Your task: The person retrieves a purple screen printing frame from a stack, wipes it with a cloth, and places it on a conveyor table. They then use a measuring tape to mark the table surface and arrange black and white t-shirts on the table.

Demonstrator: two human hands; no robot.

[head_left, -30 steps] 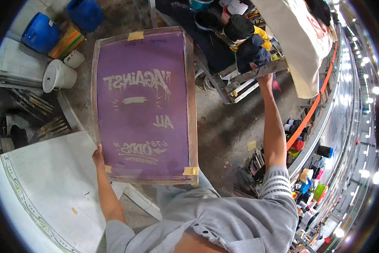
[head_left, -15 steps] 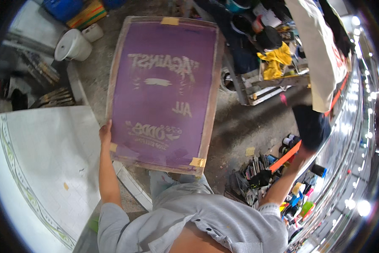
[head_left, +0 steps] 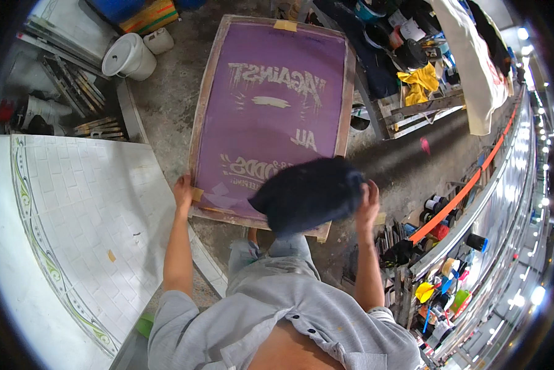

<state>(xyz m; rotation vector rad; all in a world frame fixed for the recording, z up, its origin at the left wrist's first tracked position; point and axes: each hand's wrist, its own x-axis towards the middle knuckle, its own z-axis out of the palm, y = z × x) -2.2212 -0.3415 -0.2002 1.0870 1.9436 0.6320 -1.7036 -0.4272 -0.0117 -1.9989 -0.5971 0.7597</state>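
A purple silkscreen frame (head_left: 258, 132) with mirrored pale lettering and tape on its edges is held up in front of me. My left hand (head_left: 183, 192) grips its lower left edge beside a strip of tape. In my right hand (head_left: 367, 203) is a bunched dark cloth (head_left: 311, 194), pinched by its right end. The cloth covers the lower right part of the screen, hiding some of the lettering; whether it presses on the mesh I cannot tell.
A white tiled ledge (head_left: 92, 228) lies to my left, with a white bucket (head_left: 129, 57) beyond it. At the far right stands a cluttered shelf with a yellow cloth (head_left: 420, 83) and a hanging cream fabric (head_left: 468, 68). Below, an orange bar (head_left: 446, 213) runs past tubs and tools.
My right hand has swung the dark cloth from the far right to the lower part of the screen. In the picture, the screen and my left hand sit further right.
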